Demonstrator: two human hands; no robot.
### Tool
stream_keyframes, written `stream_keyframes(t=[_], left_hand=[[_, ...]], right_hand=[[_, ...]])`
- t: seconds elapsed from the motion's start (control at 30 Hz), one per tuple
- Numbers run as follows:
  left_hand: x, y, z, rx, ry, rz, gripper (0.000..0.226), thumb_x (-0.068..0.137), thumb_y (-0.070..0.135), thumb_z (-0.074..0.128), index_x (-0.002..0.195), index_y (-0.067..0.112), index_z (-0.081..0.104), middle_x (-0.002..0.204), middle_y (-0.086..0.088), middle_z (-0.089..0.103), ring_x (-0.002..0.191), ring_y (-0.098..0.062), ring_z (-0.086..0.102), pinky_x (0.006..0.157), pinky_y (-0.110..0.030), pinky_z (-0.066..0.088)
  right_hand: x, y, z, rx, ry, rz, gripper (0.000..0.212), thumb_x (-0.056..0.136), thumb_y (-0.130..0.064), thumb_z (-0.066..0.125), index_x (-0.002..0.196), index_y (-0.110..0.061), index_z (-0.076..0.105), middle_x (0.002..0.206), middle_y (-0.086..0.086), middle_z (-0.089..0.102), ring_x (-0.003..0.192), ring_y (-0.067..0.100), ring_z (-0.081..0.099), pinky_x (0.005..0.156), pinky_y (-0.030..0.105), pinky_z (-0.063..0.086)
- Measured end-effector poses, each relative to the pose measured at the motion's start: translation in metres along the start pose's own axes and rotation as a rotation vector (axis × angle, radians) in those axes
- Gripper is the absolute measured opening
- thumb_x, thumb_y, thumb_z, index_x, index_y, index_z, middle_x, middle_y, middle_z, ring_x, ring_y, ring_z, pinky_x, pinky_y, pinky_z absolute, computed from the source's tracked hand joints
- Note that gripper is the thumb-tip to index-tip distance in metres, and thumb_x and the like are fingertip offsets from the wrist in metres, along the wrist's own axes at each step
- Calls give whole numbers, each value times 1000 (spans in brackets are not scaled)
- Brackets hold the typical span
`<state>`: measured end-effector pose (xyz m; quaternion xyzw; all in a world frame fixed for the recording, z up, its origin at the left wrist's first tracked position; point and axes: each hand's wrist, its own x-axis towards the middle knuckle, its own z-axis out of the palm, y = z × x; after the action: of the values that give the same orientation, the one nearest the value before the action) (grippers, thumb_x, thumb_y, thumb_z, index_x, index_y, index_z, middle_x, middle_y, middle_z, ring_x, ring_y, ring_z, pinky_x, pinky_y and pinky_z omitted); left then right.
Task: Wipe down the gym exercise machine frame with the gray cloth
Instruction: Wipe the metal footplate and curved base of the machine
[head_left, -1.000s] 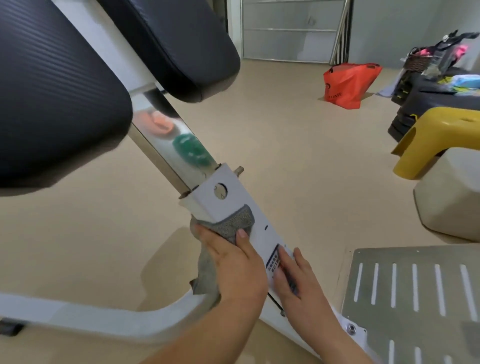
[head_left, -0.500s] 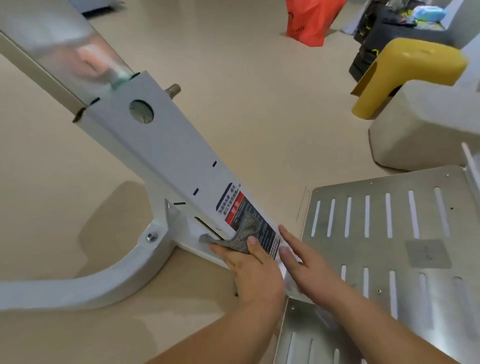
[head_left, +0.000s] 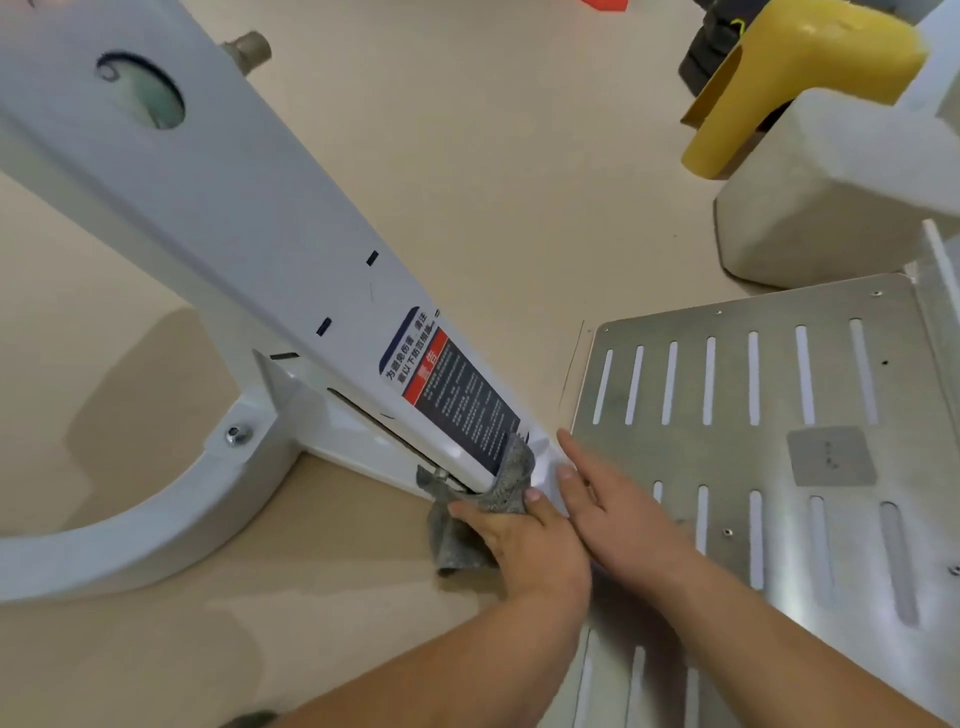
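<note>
The white machine frame (head_left: 234, 218) slopes from the top left down to the floor at the centre, with a black and red warning label (head_left: 452, 395) near its lower end. My left hand (head_left: 524, 540) grips the gray cloth (head_left: 498, 493) and holds it wrapped round the lowest end of the beam, just below the label. Part of the cloth hangs loose under the hand. My right hand (head_left: 618, 514) lies flat with straight fingers on the frame's edge, right beside the left hand and next to the metal footplate.
A slotted metal footplate (head_left: 779, 426) fills the lower right. The frame's curved white base leg (head_left: 145, 525) runs along the floor at left. A beige block (head_left: 831, 197) and a yellow stool (head_left: 789, 67) stand at the upper right on the beige floor.
My left hand has slid the cloth down the beam, from over the label to its bottom end. The right hand moved down alongside it. The view has closed in on the frame's base.
</note>
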<state>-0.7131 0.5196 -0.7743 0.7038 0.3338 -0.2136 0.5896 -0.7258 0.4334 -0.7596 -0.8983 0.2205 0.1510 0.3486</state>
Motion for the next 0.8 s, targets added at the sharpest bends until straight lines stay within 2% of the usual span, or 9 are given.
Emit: stream_keyframes(t=[0.17,0.27,0.37,0.43,0.47,0.57,0.6,0.7,0.8], left_hand=[[5,-23,8,-42,-143,-195,71,106,37,47,160,12,10,166,-16,22,152,-35,22,124,-49,20],[3,-20,6,-16,-90,-119,65,107,34,46,159,10,15,165,-15,24,151,-32,25,124,-43,21],[4,-18,-1,-13,-26,43,74,108,27,44,162,10,-3,170,-12,8,155,-27,15,126,-36,14],[3,-14,1,-6,-31,28,79,108,26,45,161,10,-11,171,-12,0,157,-27,11,126,-37,14],[2,-14,3,11,-42,-7,77,108,25,46,161,7,-7,170,-14,5,155,-29,16,125,-37,18],[-8,-20,2,136,-187,-44,56,108,23,46,154,0,23,154,-24,41,136,-36,47,107,-38,40],[-15,-23,0,173,-266,-34,52,109,24,45,152,1,27,149,-22,46,132,-35,51,104,-38,43],[-31,-24,-10,272,-446,37,46,111,27,35,155,16,28,152,-6,46,139,-23,45,116,-37,36],[-30,-28,-30,360,-499,233,30,109,23,41,136,21,54,127,0,63,119,-15,58,102,-28,46]], right_hand=[[-4,15,-8,-291,94,-46,51,108,-33,35,159,-29,32,154,2,48,142,25,39,119,39,25],[-4,21,-6,-254,89,-50,50,109,-35,34,158,-27,33,153,4,49,143,23,38,122,35,17],[-4,24,-5,-218,98,-53,48,110,-41,32,156,-30,38,152,-1,50,143,18,34,122,31,14],[-4,26,-5,-176,83,-36,49,110,-42,31,157,-32,37,154,-4,48,145,18,33,121,32,16],[-5,27,-4,-147,75,-28,49,109,-42,32,157,-34,36,155,-6,47,145,18,34,119,31,20],[-5,31,-3,-3,46,-4,49,108,-45,36,156,-44,32,154,-22,45,142,7,38,108,25,28],[-5,31,-4,73,39,15,50,106,-50,37,155,-49,30,153,-27,44,141,2,39,107,23,28],[-7,25,-7,266,38,61,52,96,-67,36,147,-62,28,150,-31,47,138,-6,42,113,23,29],[-9,20,-7,403,28,108,72,82,-76,38,149,-50,43,146,-25,55,138,-3,46,122,34,31]])
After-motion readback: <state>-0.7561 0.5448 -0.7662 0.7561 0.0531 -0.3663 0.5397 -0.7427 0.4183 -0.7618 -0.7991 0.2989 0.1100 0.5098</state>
